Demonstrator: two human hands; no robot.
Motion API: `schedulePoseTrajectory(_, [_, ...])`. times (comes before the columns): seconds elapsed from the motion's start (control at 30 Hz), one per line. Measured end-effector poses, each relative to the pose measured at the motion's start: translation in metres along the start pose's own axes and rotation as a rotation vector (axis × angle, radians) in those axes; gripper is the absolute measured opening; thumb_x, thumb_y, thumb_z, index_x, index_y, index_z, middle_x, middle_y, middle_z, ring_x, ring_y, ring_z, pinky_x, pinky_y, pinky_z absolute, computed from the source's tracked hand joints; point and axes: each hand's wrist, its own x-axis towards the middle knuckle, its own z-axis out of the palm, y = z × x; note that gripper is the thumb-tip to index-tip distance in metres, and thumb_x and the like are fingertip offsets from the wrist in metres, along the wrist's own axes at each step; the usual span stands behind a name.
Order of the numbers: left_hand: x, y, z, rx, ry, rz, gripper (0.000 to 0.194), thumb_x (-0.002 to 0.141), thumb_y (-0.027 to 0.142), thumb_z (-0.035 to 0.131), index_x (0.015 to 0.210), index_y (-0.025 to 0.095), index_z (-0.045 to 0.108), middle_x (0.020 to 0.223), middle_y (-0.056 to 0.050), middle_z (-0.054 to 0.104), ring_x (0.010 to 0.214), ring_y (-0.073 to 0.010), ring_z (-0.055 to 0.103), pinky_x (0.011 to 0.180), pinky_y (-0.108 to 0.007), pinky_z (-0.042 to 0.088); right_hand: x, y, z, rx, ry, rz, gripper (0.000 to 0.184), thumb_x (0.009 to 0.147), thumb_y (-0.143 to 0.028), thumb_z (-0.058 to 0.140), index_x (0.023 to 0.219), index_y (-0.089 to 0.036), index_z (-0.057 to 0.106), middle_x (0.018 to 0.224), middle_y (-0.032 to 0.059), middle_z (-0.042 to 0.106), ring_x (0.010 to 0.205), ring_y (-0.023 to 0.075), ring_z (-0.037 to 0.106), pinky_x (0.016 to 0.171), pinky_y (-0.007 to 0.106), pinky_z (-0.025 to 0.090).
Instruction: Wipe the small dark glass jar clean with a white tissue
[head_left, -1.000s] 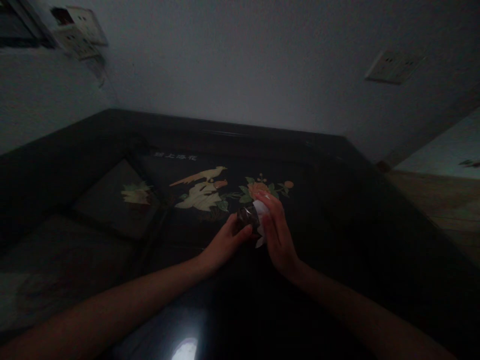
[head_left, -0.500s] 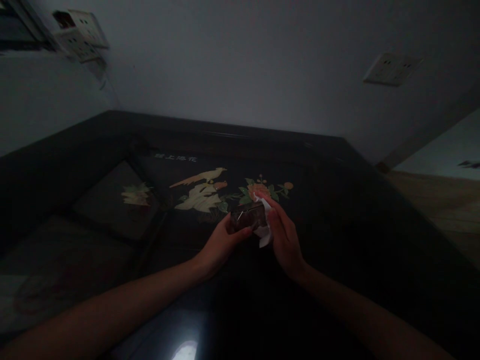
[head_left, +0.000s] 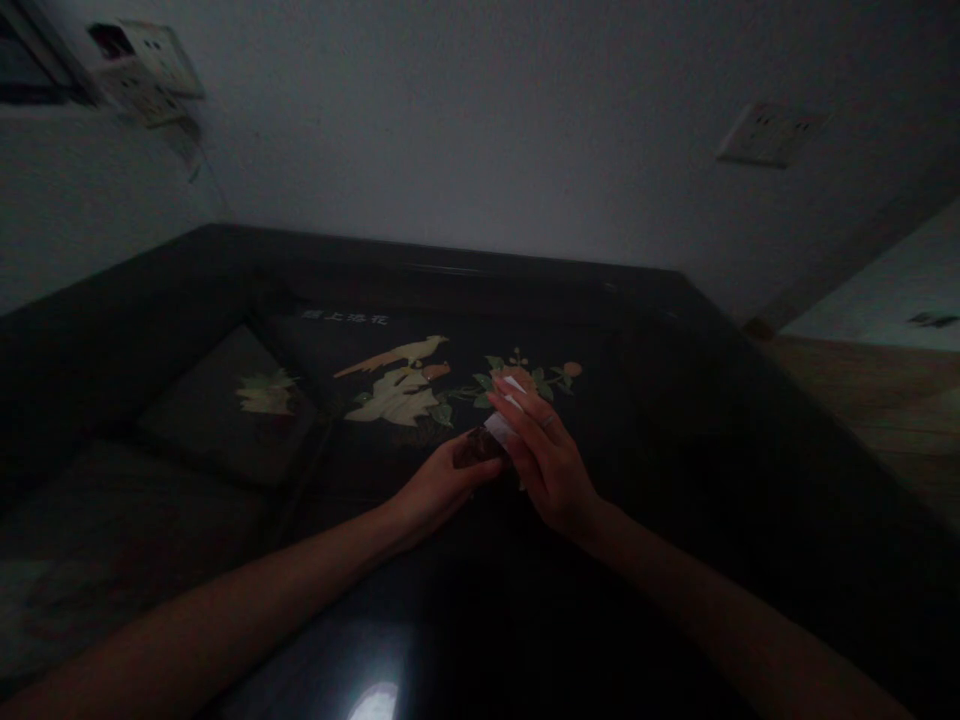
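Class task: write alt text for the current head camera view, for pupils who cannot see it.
A person's left hand holds a small dark object over a glossy dark table, while the right hand holds a white sheet against it. A bird design and a flower design decorate the table, with a pale wall behind.

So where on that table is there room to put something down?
It's dim, but two patches look bare: the table between the flower picture and its right edge, and the near part between the forearms. The middle is crowded: the left hand holds a dark object, the right hand a white tissue against it.
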Motion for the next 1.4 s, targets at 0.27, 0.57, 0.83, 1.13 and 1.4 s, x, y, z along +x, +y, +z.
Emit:
schedulePoseTrajectory(0.27, [0.0, -0.003, -0.002, 0.026, 0.05, 0.058, 0.044, 0.066, 0.028, 0.082, 0.104, 0.014, 0.064, 0.1, -0.007, 0.068, 0.098, -0.0209, 0.061, 0.093, -0.032, 0.043, 0.001, -0.002, 0.001, -0.019, -0.026, -0.045, 0.053, 0.095, -0.019, 0.039, 0.146, -0.029, 0.029, 0.15, 0.0057, 0.036, 0.139, 0.0239, 0.031, 0.111, 0.05, 0.033])
schedulePoseTrajectory(0.57, [-0.004, 0.004, 0.005, 0.004, 0.043, 0.024, 0.058, 0.056, 0.026, 0.086, 0.107, 0.016, 0.062, 0.112, -0.01, 0.065, 0.112, -0.0256, 0.056, 0.098, -0.035, 0.04, 0.004, 0.001, 0.002, 0.278, 0.101, 0.245, 0.037, 0.097, -0.034, 0.037, 0.129, -0.026, 0.055, 0.132, 0.0067, 0.058, 0.125, 0.0217, 0.05, 0.107, 0.045, 0.038])
schedulePoseTrajectory(0.83, [-0.004, 0.004, 0.002, -0.019, 0.026, 0.026, 0.062, 0.062, 0.022, 0.083, 0.119, 0.017, 0.06, 0.117, -0.01, 0.065, 0.116, -0.0257, 0.055, 0.105, -0.038, 0.034, 0.004, 0.008, 0.006, 0.563, 0.133, 0.517, 0.044, 0.098, -0.047, 0.03, 0.122, -0.026, 0.06, 0.126, 0.0056, 0.063, 0.117, 0.0213, 0.058, 0.102, 0.044, 0.044])
schedulePoseTrajectory(1.13, [-0.003, 0.001, 0.001, 0.037, 0.036, 0.022, 0.053, 0.062, 0.023, 0.083, 0.111, 0.017, 0.065, 0.111, -0.008, 0.067, 0.105, -0.0241, 0.06, 0.094, -0.033, 0.043, 0.002, -0.006, -0.001, 0.025, 0.032, 0.08, 0.042, 0.095, -0.024, 0.04, 0.136, -0.03, 0.046, 0.139, 0.0073, 0.049, 0.129, 0.0237, 0.045, 0.106, 0.048, 0.039])
schedulePoseTrajectory(1.4, [-0.002, -0.001, -0.001, 0.044, 0.073, 0.047, 0.044, 0.064, 0.024, 0.082, 0.104, 0.015, 0.065, 0.105, -0.007, 0.068, 0.1, -0.0204, 0.061, 0.092, -0.031, 0.042, 0.0, -0.004, -0.001, -0.027, 0.012, -0.018, 0.043, 0.093, -0.022, 0.043, 0.135, -0.032, 0.047, 0.137, 0.0063, 0.049, 0.131, 0.0257, 0.04, 0.107, 0.051, 0.037])
